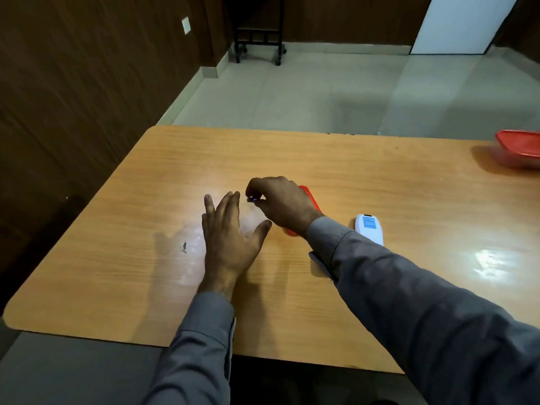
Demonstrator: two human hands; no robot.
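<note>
Wood-grain bench (380, 176), items listed left to right.

1. Dark speck (184, 247) on the bench top, just left of the left hand; too small to identify.
2. Left hand (228, 238): open, fingers straight, thumb spread, lying palm down on the bench, holding nothing.
3. Small dark piece (252, 199) with a bluish tip: pinched between thumb and fingertips of the right hand, held just beside the left fingertips; contact between them cannot be told.
4. Right hand (282, 200): fingers curled, gripping item 3.
5. Red tub (310, 197): on the bench, mostly hidden behind the right hand.
6. White handset (368, 229): untouched, lying near the right sleeve.
7. Red box (520, 150): far right edge, well apart.

Status, as judged: the piece is picked up and brought to the left hand; applying it there or setting it down, and any use of the handset, appear not yet done.
</note>
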